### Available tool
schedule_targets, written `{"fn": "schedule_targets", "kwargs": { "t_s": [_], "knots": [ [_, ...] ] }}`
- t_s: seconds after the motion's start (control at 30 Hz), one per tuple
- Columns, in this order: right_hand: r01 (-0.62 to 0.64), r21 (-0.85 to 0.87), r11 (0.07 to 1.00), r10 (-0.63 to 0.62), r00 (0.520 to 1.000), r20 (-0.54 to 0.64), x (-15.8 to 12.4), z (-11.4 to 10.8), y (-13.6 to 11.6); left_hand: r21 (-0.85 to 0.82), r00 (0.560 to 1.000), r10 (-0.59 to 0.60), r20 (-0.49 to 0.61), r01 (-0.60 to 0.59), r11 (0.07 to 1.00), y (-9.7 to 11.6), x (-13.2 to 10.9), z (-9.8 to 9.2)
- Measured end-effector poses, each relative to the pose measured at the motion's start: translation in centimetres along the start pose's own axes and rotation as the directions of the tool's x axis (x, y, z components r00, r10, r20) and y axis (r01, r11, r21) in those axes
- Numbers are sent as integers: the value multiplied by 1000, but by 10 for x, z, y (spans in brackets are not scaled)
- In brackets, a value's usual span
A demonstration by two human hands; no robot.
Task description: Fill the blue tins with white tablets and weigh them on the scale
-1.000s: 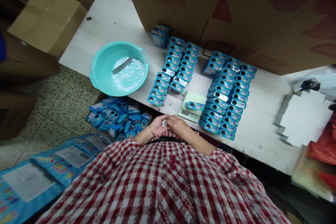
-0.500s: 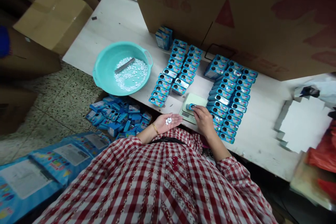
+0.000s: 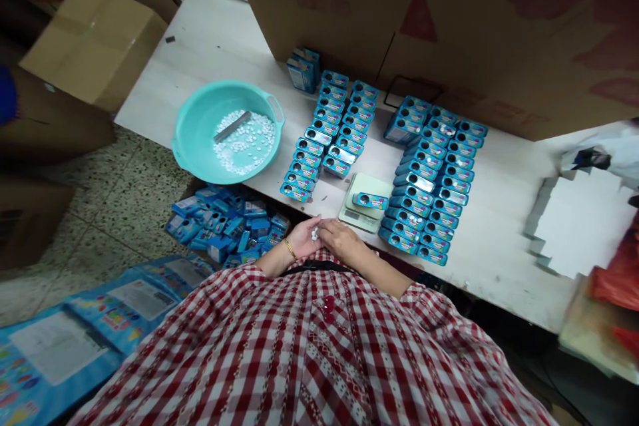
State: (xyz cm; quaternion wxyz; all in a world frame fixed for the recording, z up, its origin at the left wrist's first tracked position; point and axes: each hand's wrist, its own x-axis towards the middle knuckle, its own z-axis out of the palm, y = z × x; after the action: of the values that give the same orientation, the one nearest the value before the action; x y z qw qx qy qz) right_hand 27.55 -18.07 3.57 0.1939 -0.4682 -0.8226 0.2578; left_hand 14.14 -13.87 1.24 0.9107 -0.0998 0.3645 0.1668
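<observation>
Close to my waist, at the table's front edge, my left hand [image 3: 301, 238] is turned palm up and cupped around a few small white tablets [image 3: 314, 233]. My right hand [image 3: 343, 241] lies over that palm, its fingers curled together at the tablets; their tips are mostly hidden. Just beyond the hands stands a pale kitchen scale [image 3: 362, 218]. A small blue box [image 3: 370, 200] with a round dark hole in its top rests on the scale, touched by neither hand.
Left on the table sits a turquoise basin [image 3: 194, 126] with many white tablets and a grey bar [image 3: 232, 127]. Rows of blue boxes [image 3: 327, 126] flank the scale, with more boxes [image 3: 419, 183] to its right. A large carton [image 3: 379, 6] stands behind. Loose blue boxes [image 3: 224, 219] lie below the edge.
My right hand has left the box on the scale and come left onto my left palm. The box stays on the scale. My left fingers have curled up from lying flat.
</observation>
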Motion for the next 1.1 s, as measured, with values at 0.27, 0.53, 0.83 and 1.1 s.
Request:
{"fn": "schedule_targets", "kwargs": {
  "t_s": [0.27, 0.53, 0.83, 1.1],
  "knots": [
    [-259, -7, 966, 239, 900, -365, -27, -38, 44, 62, 999, -13, 31, 11, 998, 1, -4, 0],
    [-429, 2, 903, 367, 771, -520, -45, -56, 74, 69, 999, 1, -34, 2, 998, 2, -5, 4],
    [-523, 6, 852, 410, 660, -629, -67, -72, 92, 9, 970, 117, -214, -118, 993, 9, -2, -7],
    [-493, -196, 847, 355, 801, -482, -60, -65, 86, -7, 977, 122, -176, -126, 992, 11, -4, -11]
  ]
}}
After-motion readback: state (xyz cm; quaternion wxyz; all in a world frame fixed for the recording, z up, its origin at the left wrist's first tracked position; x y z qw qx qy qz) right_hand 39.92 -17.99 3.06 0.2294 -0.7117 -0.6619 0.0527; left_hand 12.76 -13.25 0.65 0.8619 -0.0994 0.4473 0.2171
